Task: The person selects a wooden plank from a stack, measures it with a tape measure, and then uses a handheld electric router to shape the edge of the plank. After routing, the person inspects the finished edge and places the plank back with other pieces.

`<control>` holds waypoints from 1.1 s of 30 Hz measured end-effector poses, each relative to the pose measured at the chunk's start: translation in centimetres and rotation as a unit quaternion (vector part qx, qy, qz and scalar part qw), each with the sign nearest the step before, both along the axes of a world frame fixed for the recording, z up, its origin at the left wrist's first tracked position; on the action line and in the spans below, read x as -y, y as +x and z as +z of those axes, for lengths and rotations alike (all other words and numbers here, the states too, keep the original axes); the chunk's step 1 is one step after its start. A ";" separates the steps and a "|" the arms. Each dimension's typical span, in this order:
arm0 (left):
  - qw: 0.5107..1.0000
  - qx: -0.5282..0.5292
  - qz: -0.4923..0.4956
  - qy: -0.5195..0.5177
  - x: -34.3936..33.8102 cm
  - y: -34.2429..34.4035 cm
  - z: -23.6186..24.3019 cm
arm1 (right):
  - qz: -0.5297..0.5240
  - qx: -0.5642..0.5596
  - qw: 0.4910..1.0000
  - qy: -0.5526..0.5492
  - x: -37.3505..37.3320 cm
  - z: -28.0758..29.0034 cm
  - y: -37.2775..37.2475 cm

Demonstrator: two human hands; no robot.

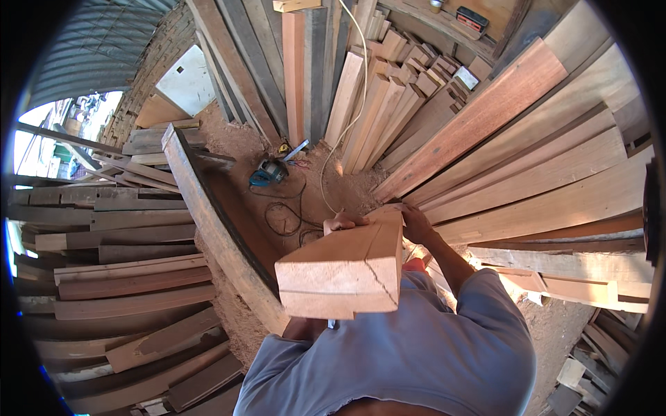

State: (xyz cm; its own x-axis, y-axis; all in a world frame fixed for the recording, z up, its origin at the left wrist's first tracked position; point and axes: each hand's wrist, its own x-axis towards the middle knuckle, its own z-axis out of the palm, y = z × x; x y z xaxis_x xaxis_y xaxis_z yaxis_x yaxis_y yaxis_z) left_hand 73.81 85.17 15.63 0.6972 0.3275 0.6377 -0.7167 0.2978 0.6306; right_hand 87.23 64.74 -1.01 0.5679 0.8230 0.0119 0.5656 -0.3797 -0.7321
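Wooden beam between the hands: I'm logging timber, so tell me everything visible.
The beam looks like thick, squared, pale brown wood. A dark crooked line crosses its near end, whose lower edge is stepped. It extends forward above the shirt; contact there is unclear. The left hand holds its far left side, the right hand its far right.

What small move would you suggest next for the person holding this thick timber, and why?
I would probably ease the near end of the thick timber down slightly, because it looms close to the head camera while the left hand and right hand both hold it near the far end.
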 end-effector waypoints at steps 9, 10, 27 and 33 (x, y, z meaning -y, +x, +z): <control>0.965 -0.258 0.018 0.031 0.5 -6.6 -2.8 | -0.270 -0.605 0.748 -0.032 2.1 -14.8 1.2; 0.962 -0.269 0.010 0.036 0.9 -6.1 -2.7 | -0.343 -0.787 0.513 0.011 3.8 -17.5 2.0; 0.899 -0.410 0.131 -0.077 1.7 -20.4 -6.1 | -0.401 -0.739 0.526 0.126 -5.2 -17.4 -9.5; 0.902 -0.387 0.165 -0.098 -1.2 -25.1 -5.9 | -0.288 -0.699 0.587 0.290 -10.5 -16.1 -11.7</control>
State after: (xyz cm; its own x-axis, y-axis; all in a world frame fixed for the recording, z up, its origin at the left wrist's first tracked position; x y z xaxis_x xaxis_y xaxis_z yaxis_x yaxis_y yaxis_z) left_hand 48.74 86.39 9.72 0.7530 0.6516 -0.0913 -0.1534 0.3088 0.9387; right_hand 75.48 75.27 -17.12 0.5375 0.5779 -0.6141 -0.8420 0.3288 -0.4276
